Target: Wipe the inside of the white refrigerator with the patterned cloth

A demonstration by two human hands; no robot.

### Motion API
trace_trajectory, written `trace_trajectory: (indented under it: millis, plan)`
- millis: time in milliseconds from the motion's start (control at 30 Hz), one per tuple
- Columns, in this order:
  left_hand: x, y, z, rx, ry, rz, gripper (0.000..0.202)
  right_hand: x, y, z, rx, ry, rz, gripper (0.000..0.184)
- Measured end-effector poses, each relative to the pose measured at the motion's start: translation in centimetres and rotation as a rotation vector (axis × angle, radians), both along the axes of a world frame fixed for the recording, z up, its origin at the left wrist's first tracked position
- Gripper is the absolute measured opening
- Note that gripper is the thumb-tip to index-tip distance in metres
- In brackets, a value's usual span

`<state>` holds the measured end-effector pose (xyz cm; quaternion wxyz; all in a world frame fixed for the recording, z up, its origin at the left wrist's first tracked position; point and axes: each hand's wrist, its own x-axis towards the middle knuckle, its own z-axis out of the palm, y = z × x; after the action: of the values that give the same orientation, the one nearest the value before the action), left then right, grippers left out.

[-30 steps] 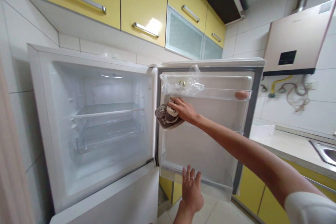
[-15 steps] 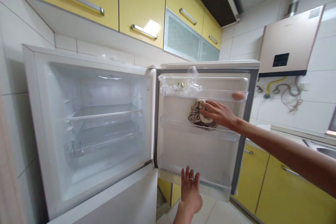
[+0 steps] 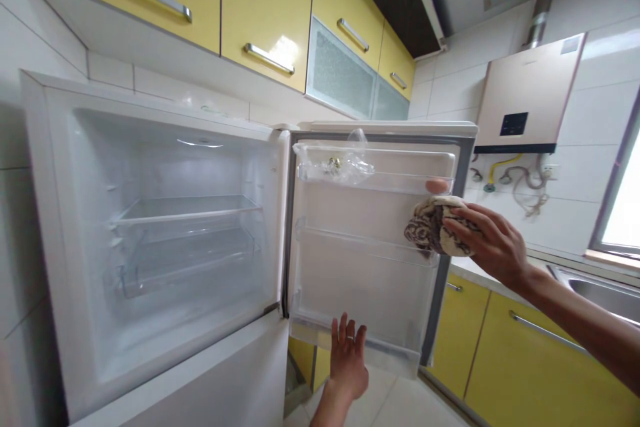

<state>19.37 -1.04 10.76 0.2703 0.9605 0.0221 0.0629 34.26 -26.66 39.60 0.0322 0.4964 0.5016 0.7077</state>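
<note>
My right hand (image 3: 487,240) grips a brown-and-cream patterned cloth (image 3: 431,227) and presses it against the right edge of the open fridge door (image 3: 350,267), just above the middle door shelf (image 3: 360,247). My left hand (image 3: 346,359) lies flat with fingers spread against the bottom door shelf (image 3: 400,350), holding the door from below. An egg (image 3: 437,185) and a crumpled clear plastic bag (image 3: 345,163) sit in the top door shelf.
The fridge compartment (image 3: 165,227) stands open at left with glass shelves and a clear drawer. Yellow wall cabinets (image 3: 260,7) hang above. At right are a water heater (image 3: 525,97), a counter with a steel sink (image 3: 600,290), and yellow base cabinets (image 3: 500,360).
My right hand has swept the cloth from the left side of the door's inner face across to its right edge. My left hand has stayed at the bottom shelf. The view has shifted right.
</note>
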Motion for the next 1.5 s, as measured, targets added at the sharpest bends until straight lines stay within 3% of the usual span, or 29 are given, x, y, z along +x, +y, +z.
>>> trace_trajectory:
  millis: [133,333,600,800,967,1067,1200,1500]
  plan:
    - [-0.2,0.0,0.0,-0.008,0.007,-0.01,0.082,-0.8,2.2,0.5,0.023,0.035,0.085,0.048]
    - [-0.1,0.1,-0.3,-0.007,0.009,-0.005,0.082,-2.1,7.8,1.3,0.02,0.107,0.203,0.047]
    - [-0.5,-0.1,0.1,-0.054,-0.062,0.013,0.076,-4.4,19.1,3.2,-0.099,0.168,0.249,0.039]
    - [-0.3,-0.1,0.1,-0.039,0.004,0.02,0.083,-7.2,28.3,4.7,-0.186,0.173,0.284,0.031]
    - [-0.3,0.1,0.2,-0.084,0.032,0.013,0.084,-9.2,32.1,5.8,-0.127,0.304,0.326,0.029]
    - [-0.7,0.1,0.7,-0.094,0.028,0.004,0.084,-9.5,32.1,6.4,-0.096,0.371,0.346,0.032]
    - [-1.1,0.1,0.8,-0.077,-0.028,0.009,0.081,-8.5,29.4,6.8,-0.1,0.393,0.342,0.037]
    - [-0.7,0.0,-0.2,-0.057,-0.081,0.021,0.072,-4.3,16.5,6.2,0.032,0.363,0.325,0.047]
